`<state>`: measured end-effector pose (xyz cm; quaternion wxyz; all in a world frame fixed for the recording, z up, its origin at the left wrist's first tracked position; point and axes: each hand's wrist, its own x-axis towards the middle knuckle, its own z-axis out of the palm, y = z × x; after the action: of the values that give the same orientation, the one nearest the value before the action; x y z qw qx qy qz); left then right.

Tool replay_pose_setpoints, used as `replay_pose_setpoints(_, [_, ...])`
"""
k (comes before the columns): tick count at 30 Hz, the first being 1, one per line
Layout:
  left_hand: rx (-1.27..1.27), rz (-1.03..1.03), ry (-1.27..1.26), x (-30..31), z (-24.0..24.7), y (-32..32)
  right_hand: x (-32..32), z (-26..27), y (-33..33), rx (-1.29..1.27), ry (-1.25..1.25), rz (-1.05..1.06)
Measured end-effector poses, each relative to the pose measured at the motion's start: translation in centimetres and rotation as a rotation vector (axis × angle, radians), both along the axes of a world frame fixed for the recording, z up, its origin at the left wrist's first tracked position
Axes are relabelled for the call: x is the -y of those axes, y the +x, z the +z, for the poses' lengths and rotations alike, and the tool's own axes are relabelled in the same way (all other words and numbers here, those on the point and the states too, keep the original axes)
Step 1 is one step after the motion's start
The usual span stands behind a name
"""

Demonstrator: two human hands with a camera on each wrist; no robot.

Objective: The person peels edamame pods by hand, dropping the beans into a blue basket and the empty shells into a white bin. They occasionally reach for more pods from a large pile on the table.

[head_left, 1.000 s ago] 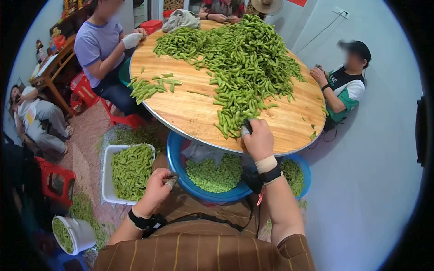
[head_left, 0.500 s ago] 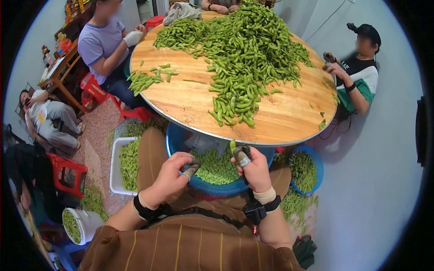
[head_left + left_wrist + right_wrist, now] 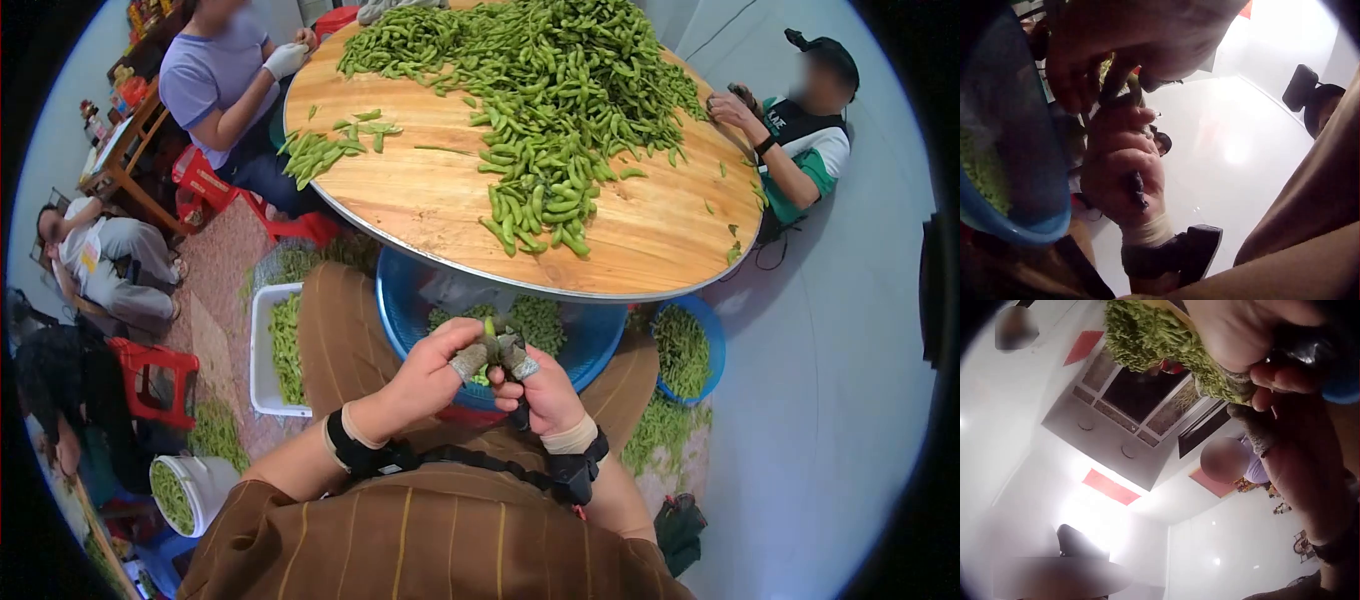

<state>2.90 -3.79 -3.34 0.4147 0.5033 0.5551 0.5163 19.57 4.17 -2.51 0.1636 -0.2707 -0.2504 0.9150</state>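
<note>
In the head view both my hands meet over the blue basin, with a green soybean pod upright between them. My left hand pinches the pod from the left, its thumb in a worn grey wrap. My right hand grips it from the right with a similarly wrapped thumb. Something dark pokes out of the right fist in the left wrist view; I cannot tell what it is. Pale green shelled beans lie in the basin below, partly hidden by the hands.
The round wooden table carries a big heap of soybean pods. To the left stand a white tub of pods and a white bucket. A smaller blue basin is at right. Other people sit around the table.
My right hand has come back from the pods at the table edge with a pod. My left hand has moved right and up to meet it, and both now hold the pod.
</note>
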Motion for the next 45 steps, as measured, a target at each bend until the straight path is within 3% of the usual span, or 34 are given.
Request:
replay_pose_setpoints(2, [0.039,-0.037,0.032,-0.2,0.1,-0.2,0.2,-0.7,-0.3,-0.094,-0.086,0.019])
replay_pose_setpoints(6, [0.255,-0.021,-0.048,-0.8,0.1,-0.7,0.3,-0.9,-1.3,-0.024,-0.044,0.025])
replay_pose_setpoints(8, [0.55,0.081,-0.083,-1.3,-0.1,-0.9,0.5,-1.0,-1.9,0.299,0.444,-0.02])
replay_pose_setpoints(9, [0.561,0.081,-0.089,-1.6,-0.4,-1.1,0.5,-1.0,-1.9,0.341,0.61,-0.037])
replay_pose_setpoints(10, [0.545,0.087,-0.106,-1.8,-0.7,-1.3,0.4,-0.8,-1.9,0.353,0.602,-0.032])
replay_pose_setpoints(12, [0.533,0.095,-0.13,-2.1,-1.6,-1.7,-0.1,0.1,-1.7,0.497,0.951,-0.044])
replay_pose_setpoints(14, [0.337,0.033,-0.182,-2.2,-2.8,-1.8,-0.8,1.2,-1.8,0.493,0.882,0.001])
replay_pose_setpoints(16, [0.317,0.027,-0.207,-2.5,-3.5,-1.8,-1.7,1.0,-1.6,0.484,0.815,0.038])
replay_pose_setpoints(18, [0.296,0.019,-0.234,-2.8,-3.9,-1.8,-2.2,0.2,-1.3,0.485,0.92,0.119])
replay_pose_setpoints(24, [0.279,-0.007,-0.282,-4.1,-4.0,-1.7,-3.7,-1.0,-0.9,0.396,0.811,0.113])
replay_pose_setpoints(27, [0.082,-0.079,-0.293,-4.3,-3.7,-1.8,-4.1,-1.8,-0.5,0.369,0.706,0.115])
replay_pose_setpoints(29, [-0.271,-0.094,-0.239,-4.6,-1.6,-1.5,-3.9,-1.3,-0.2,0.358,0.616,0.109])
replay_pose_setpoints(30, [-0.278,-0.1,-0.238,-4.5,-2.1,-1.2,-3.8,-1.0,-0.1,0.348,0.532,0.109])
replay_pose_setpoints(32, [0.06,0.001,-0.24,-4.1,-3.6,-0.8,-3.6,-0.7,0.3,0.326,0.512,0.098])
replay_pose_setpoints(33, [0.055,-0.006,-0.24,-3.9,-3.2,-0.6,-3.3,-0.6,0.6,0.309,0.49,0.098])
replay_pose_setpoints(36, [-0.14,0.004,-0.15,-3.5,-2.3,-0.3,-2.4,-0.6,1.0,0.301,0.477,0.091])
replay_pose_setpoints(38, [-0.488,-0.073,0.002,-2.3,-2.4,-0.6,-1.3,-1.6,1.5,0.301,0.463,0.098])
replay_pose_setpoints(39, [-0.494,-0.077,0.012,-1.7,-2.1,-0.5,-0.9,-1.7,1.5,0.303,0.445,0.108])
replay_pose_setpoints(41, [-0.244,-0.166,-0.251,-1.0,-1.4,-0.6,0.2,-1.1,1.7,0.266,0.33,0.087])
replay_pose_setpoints(42, [-0.251,-0.174,-0.238,-0.7,-1.2,-0.8,0.6,-0.7,1.8,0.233,0.206,0.079])
replay_pose_setpoints(43, [0.236,-0.225,-0.409,-0.3,-1.4,-1.3,1.0,-0.4,2.0,0.232,0.217,0.069])
replay_pose_setpoints(44, [0.728,-0.269,-0.573,0.0,-1.7,-1.8,1.3,-0.1,2.2,0.132,0.066,0.084])
replay_pose_setpoints(45, [0.909,-0.321,-0.54,0.2,-1.9,-2.0,1.5,0.2,2.3,0.033,-0.088,0.103])
